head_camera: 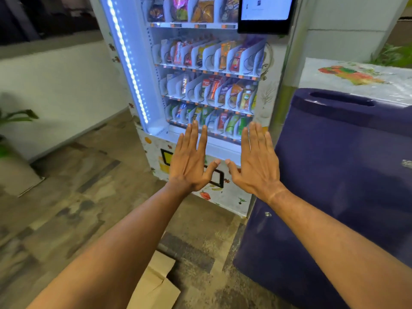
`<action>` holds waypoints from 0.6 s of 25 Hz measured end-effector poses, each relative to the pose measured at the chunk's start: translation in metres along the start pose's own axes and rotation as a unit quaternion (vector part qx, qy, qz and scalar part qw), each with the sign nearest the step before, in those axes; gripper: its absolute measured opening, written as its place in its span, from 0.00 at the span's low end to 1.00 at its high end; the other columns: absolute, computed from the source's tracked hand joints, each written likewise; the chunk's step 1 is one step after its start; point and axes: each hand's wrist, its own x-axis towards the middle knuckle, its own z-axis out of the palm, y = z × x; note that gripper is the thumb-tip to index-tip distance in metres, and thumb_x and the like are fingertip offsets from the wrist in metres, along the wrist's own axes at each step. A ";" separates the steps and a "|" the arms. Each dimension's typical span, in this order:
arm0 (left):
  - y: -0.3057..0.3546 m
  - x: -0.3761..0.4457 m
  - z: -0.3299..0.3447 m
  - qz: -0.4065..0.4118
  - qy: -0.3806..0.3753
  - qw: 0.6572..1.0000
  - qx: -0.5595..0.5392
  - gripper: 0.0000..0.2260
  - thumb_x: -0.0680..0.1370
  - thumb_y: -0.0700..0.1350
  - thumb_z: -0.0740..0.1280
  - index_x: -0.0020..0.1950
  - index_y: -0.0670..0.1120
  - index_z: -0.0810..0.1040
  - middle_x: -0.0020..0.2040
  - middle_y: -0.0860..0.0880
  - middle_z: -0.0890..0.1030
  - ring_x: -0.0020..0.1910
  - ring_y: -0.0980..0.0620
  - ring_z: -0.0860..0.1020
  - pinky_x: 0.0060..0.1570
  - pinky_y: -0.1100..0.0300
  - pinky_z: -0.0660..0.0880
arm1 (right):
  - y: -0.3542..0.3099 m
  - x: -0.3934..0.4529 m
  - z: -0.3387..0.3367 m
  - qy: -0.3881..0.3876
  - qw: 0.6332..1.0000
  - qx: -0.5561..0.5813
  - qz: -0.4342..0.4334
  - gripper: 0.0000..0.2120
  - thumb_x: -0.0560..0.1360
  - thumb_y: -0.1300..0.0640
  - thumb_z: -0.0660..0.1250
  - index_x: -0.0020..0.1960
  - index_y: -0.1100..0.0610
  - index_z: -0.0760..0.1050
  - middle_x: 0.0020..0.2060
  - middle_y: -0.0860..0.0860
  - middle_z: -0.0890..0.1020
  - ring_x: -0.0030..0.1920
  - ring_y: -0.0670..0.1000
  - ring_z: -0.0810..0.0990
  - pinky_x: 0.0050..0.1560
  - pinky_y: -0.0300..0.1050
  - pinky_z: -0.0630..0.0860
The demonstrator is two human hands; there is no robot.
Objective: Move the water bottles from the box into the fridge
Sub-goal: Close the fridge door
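Note:
My left hand (190, 161) and my right hand (256, 161) are stretched out side by side, backs up, fingers straight and spread, holding nothing. They hover in front of the lower part of a lit vending machine (200, 85) stocked with snacks and drinks. A dark purple fridge (345, 163) stands at the right, its door shut, with a recessed handle slot (341, 101) near the top. The flaps of a cardboard box (156, 284) show on the floor at the bottom, under my left forearm. No water bottles are visible.
A screen (265, 12) is mounted on the vending machine's upper right. A patterned cloth (356, 74) covers a surface behind the fridge. A potted plant (15, 134) stands at the far left by a white low wall. The floor is patterned stone.

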 end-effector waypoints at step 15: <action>-0.104 -0.260 -0.008 -0.260 -0.095 0.957 0.088 0.39 0.78 0.67 0.47 0.79 0.45 0.39 0.79 0.40 0.40 0.78 0.44 0.39 0.77 0.47 0.44 | -0.202 -0.113 0.058 -0.119 0.959 0.131 -0.219 0.44 0.75 0.34 0.50 0.78 0.65 0.47 0.77 0.65 0.49 0.78 0.61 0.46 0.77 0.59 0.48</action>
